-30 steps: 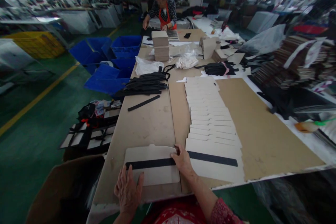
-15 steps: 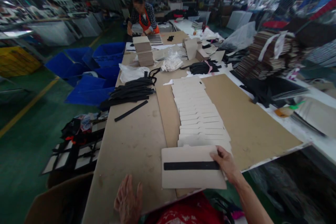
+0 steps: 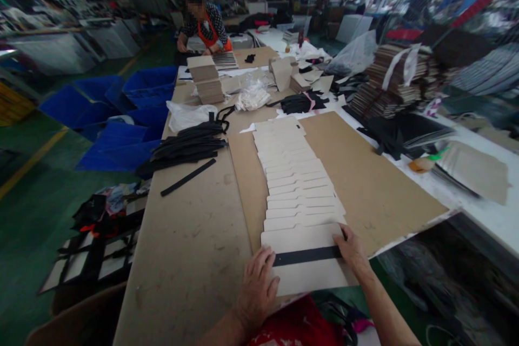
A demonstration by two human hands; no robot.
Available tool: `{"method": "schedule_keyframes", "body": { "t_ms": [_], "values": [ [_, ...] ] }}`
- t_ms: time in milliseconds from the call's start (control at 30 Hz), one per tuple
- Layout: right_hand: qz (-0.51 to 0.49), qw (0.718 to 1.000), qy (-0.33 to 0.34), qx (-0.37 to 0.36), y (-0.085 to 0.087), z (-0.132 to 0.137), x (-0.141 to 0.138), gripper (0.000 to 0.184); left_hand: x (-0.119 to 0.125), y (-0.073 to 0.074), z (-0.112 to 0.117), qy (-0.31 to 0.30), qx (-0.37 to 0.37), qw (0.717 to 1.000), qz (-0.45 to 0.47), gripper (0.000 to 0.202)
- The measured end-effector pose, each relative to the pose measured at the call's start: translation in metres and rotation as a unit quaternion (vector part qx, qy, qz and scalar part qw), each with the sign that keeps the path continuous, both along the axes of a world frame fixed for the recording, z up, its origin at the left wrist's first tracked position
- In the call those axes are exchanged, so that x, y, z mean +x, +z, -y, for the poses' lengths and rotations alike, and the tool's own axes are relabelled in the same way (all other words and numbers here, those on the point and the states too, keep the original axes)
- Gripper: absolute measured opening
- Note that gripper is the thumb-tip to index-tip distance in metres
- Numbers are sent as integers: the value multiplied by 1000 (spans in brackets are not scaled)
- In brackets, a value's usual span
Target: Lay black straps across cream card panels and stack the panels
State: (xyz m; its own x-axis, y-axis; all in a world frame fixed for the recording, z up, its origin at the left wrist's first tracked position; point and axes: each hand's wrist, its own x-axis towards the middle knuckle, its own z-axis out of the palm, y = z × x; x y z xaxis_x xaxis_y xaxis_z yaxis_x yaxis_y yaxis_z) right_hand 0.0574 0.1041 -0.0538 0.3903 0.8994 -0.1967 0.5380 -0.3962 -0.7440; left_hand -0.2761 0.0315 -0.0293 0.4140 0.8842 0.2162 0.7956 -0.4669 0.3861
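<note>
A pale cardboard panel (image 3: pixel 310 278) with a black strip (image 3: pixel 307 255) across it lies at the table's near edge, over the front of a row of overlapping cardboard pieces (image 3: pixel 298 189). My right hand (image 3: pixel 353 251) grips the panel's right edge, by the strip's end. At the opposite end, my left hand (image 3: pixel 258 281) rests on the panel's left edge, fingers stretched out and thumb apart, covering the strip's left end. Farther left, a loose black strip (image 3: pixel 188 177) lies alone on the table, below a pile of black strips (image 3: pixel 188 143).
Blue bins (image 3: pixel 121 140) stand on the floor left of the table (image 3: pixel 194 238). A cardboard stack (image 3: pixel 206 84) and a clear plastic bag (image 3: pixel 252 98) sit farther back. Tied bundles (image 3: pixel 391 84) are at right. A co-worker in an orange apron (image 3: pixel 207 35) leans over the far end.
My left hand has moved right from the bare table onto the panel's left edge. My right hand keeps its grip on the other edge. The camera view has shifted slightly right.
</note>
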Motion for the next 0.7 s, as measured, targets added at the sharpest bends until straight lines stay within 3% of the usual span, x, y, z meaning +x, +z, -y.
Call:
{"method": "schedule_keyframes", "body": {
  "t_ms": [100,200,367,533,600,700],
  "values": [
    [39,999,0,17,1,2,-6,52,34,12,-25,-117,-40,992,-11,53],
    [67,997,-1,33,2,7,-7,53,55,10,-45,-162,-56,984,-43,55],
    [130,990,14,55,4,4,15,50,59,-3,-53,-187,-38,979,-68,60],
    [62,997,-12,34,1,-27,59,46,55,7,-54,-182,-18,979,-90,61],
    [45,998,-24,41,-1,-43,76,45,55,7,-57,-188,17,976,-111,65],
    [44,996,-50,66,-3,-75,103,43,57,-4,-66,-183,115,972,-93,70]
  ]
}}
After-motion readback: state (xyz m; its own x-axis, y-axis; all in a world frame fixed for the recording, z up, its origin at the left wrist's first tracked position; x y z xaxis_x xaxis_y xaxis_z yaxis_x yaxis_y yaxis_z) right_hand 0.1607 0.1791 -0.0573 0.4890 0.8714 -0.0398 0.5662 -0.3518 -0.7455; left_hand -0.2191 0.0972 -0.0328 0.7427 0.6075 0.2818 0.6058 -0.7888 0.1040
